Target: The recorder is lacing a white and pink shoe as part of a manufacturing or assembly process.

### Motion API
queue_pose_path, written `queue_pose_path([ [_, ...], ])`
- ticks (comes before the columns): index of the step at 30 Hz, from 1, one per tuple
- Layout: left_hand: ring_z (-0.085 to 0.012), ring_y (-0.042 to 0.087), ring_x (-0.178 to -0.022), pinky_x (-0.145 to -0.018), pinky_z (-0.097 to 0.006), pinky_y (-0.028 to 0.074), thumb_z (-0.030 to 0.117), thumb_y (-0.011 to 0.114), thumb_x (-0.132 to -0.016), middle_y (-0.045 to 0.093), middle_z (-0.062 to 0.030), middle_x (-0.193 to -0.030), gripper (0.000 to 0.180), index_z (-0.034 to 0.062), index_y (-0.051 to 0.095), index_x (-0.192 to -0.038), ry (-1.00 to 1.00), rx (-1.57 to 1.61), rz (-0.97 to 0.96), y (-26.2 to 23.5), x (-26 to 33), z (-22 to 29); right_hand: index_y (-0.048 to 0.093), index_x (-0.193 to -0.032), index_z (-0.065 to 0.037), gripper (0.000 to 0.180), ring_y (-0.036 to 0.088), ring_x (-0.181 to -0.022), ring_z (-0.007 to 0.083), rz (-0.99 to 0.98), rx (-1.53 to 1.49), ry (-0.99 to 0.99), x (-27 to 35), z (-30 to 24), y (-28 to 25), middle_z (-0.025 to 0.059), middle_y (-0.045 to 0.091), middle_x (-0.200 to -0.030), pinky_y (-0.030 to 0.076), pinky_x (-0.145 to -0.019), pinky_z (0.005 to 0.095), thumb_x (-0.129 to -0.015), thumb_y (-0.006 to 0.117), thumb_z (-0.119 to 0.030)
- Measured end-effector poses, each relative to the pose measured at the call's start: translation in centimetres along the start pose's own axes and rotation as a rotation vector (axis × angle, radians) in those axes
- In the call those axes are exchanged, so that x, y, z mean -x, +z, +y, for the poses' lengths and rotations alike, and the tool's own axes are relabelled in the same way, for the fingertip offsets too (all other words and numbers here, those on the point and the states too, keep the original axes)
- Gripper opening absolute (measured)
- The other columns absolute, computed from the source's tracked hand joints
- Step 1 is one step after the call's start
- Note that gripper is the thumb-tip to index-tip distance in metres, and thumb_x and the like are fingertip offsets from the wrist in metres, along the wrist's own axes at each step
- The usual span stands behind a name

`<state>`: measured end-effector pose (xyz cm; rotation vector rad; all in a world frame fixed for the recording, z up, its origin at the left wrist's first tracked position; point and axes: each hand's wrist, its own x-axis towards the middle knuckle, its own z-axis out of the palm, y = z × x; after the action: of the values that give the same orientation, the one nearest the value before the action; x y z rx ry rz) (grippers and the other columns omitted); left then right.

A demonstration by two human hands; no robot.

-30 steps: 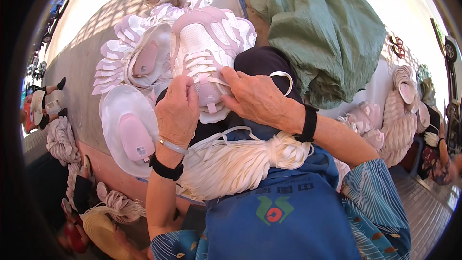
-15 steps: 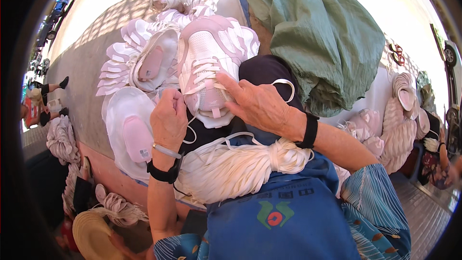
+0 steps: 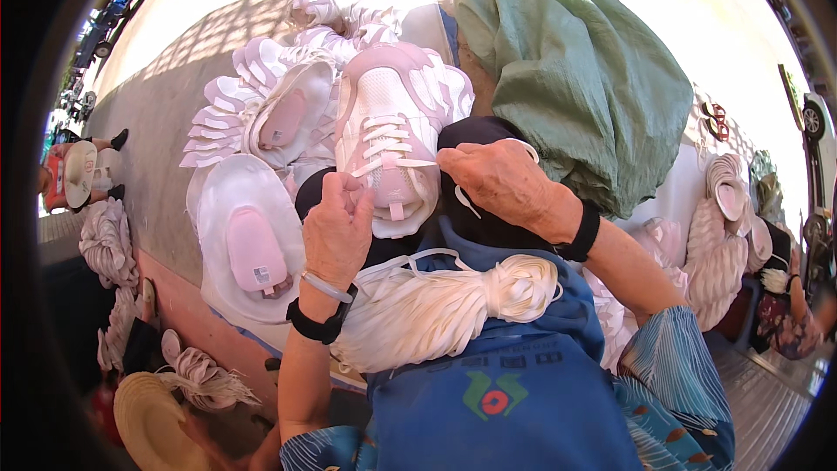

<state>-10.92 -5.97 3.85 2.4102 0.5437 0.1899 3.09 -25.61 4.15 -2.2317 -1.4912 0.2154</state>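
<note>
A white and pink sneaker upper (image 3: 384, 92) lies across my lap, its tongue end toward me. A white shoelace (image 3: 397, 162) runs taut across the top of its tongue. My left hand (image 3: 338, 222) pinches that lace at the left edge of the upper, fingers closed. On the other side, my right hand (image 3: 506, 183) is closed on the lace, a white loop showing beside it. A bundle of cream-white laces (image 3: 418, 305) lies on my blue apron (image 3: 506, 392), just below the hands.
Left of the upper lie another upper with a pink insole (image 3: 255, 244) and a fanned row of uppers (image 3: 218, 113). A large green cloth sack (image 3: 575, 78) stands at the right. More uppers (image 3: 719, 244) are piled farther right. A straw hat (image 3: 144, 423) shows at lower left.
My right hand has drawn to the right, off the tongue, and the lace is now stretched across it. My left hand has shifted slightly right and down beside the upper.
</note>
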Motion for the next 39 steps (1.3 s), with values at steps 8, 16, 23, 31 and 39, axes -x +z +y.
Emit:
queue_pose_path([
  [8, -0.0336, 0.061, -0.059, -0.053, -0.038, 0.045, 0.019, 0.069, -0.085, 0.060, -0.0131, -0.064, 0.026, 0.0045, 0.049, -0.091, -0.048, 0.061, -0.036, 0.0, 0.4, 0.0, 0.054, -0.089, -0.002, 0.025, 0.065, -0.069, 0.0297, 0.228, -0.047, 0.159, 0.3, -1.2, -0.1, 0.0128, 0.060, -0.079, 0.052, -0.057, 0.0391, -0.081, 0.065, -0.023],
  [16, -0.0376, 0.060, -0.062, -0.055, -0.044, 0.044, 0.016, 0.063, -0.088, 0.055, -0.0171, -0.065, 0.023, 0.0047, 0.043, -0.088, -0.038, -0.015, -0.016, -0.6, -1.8, -3.1, 0.049, -0.096, 0.000, 0.030, 0.064, -0.065, 0.0353, 0.066, 0.008, 0.230, -1.9, -2.6, 2.5, 0.0181, 0.062, -0.076, 0.051, -0.056, 0.0418, -0.084, 0.060, -0.024],
  [23, -0.0446, 0.060, -0.071, -0.060, -0.051, 0.045, 0.020, 0.063, -0.087, 0.061, -0.0208, -0.071, 0.024, 0.0050, 0.044, -0.089, -0.021, -0.059, 0.001, 0.4, -2.4, -4.2, 0.048, -0.092, 0.002, 0.021, 0.063, -0.067, 0.0405, -0.016, -0.129, 0.282, -3.0, -2.0, 2.1, 0.0228, 0.061, -0.073, 0.050, -0.060, 0.0463, -0.085, 0.055, -0.017],
  [31, -0.0095, 0.057, -0.049, -0.043, -0.024, 0.042, 0.031, 0.059, -0.094, 0.061, -0.0061, -0.069, 0.033, -0.0011, 0.060, -0.103, -0.300, 0.500, -0.313, 0.4, 2.3, -1.5, 0.048, -0.092, 0.002, 0.027, 0.064, -0.066, 0.0392, 0.083, -0.145, 0.220, -2.3, -2.2, 2.6, 0.0224, 0.063, -0.073, 0.051, -0.058, 0.0464, -0.086, 0.058, -0.022],
  [39, -0.0015, 0.032, -0.041, -0.035, -0.018, 0.025, 0.032, 0.060, -0.094, 0.045, 0.0061, -0.058, 0.022, 0.0120, 0.056, -0.088, -0.751, 1.258, -0.319, 1.5, 1.0, -0.3, 0.047, -0.089, 0.004, 0.026, 0.063, -0.064, 0.0407, 0.049, -0.178, 0.258, -2.6, -2.2, 2.4, 0.0234, 0.062, -0.070, 0.050, -0.058, 0.0482, -0.084, 0.058, -0.019],
])
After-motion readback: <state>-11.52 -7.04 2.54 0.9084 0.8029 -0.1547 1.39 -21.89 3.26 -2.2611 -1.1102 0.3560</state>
